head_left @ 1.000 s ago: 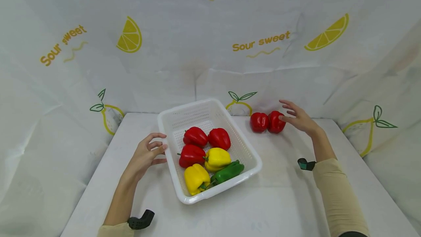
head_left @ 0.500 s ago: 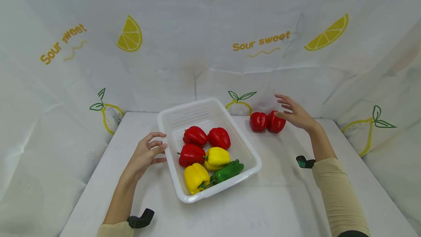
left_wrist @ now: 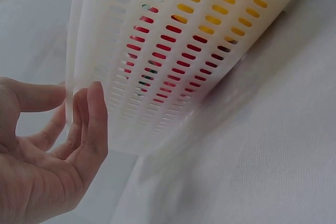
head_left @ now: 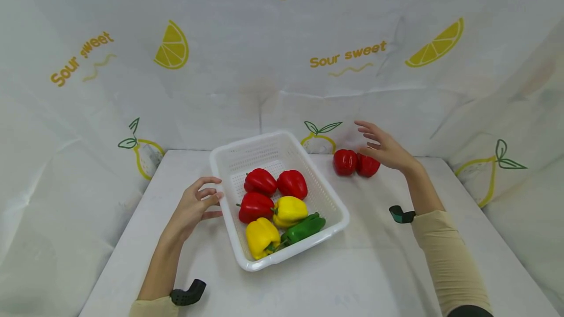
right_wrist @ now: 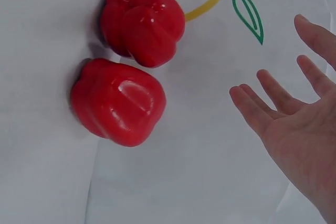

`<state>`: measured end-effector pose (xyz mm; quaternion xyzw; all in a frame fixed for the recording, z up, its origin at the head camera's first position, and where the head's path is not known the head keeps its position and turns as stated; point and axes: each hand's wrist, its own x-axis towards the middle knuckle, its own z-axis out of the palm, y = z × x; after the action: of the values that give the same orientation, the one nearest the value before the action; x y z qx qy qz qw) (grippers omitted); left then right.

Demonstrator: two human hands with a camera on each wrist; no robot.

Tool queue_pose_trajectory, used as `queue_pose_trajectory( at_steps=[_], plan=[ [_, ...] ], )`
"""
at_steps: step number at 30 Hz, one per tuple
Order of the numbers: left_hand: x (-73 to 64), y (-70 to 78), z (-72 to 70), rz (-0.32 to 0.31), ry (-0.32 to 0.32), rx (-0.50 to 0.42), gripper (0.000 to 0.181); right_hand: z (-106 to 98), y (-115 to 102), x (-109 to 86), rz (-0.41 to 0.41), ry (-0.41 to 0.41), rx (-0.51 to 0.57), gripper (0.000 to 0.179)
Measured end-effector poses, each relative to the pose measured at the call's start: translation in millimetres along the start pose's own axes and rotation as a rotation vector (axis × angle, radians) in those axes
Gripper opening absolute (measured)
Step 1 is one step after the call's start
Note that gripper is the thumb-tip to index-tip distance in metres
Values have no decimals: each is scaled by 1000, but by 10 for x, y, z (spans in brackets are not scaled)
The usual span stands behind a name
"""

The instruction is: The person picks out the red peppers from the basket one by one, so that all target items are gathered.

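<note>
My left hand [head_left: 197, 204] holds the left rim of a white plastic basket [head_left: 229, 229]; in the left wrist view the thumb and fingers [left_wrist: 97, 124] lie on either side of that rim. Inside the basket are several red bell peppers [head_left: 261, 182], a yellow bell pepper [head_left: 291, 212], another yellow bell pepper [head_left: 261, 238] and a green pepper [head_left: 304, 228]. My right hand [head_left: 385, 148] hovers with spread fingers over two red bell peppers at the back of the table, holding nothing. The left pepper [head_left: 345, 162] shows whole; the right pepper [head_left: 368, 165] is partly hidden by the hand.
Behind the white table [head_left: 343, 278] rises a white cloth backdrop [head_left: 246, 53] with printed lemons and lettering. Its side panels close in the table on the left and right. A dark bracket [head_left: 188, 293] sticks out from the left wrist and another [head_left: 401, 215] from the right.
My right hand has risen and shifted left, from beside the right-hand red bell pepper to above it. The left hand, the basket and the peppers stay in place.
</note>
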<state>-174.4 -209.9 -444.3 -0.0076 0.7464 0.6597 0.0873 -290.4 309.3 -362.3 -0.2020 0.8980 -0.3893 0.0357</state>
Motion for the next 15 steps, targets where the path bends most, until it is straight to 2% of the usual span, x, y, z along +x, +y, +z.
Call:
queue_pose_trajectory(
  at_steps=[15],
  plan=[
    [1,-1,7,1,12,10,52,108,-383,163,-115,-27,18,81]
  ],
)
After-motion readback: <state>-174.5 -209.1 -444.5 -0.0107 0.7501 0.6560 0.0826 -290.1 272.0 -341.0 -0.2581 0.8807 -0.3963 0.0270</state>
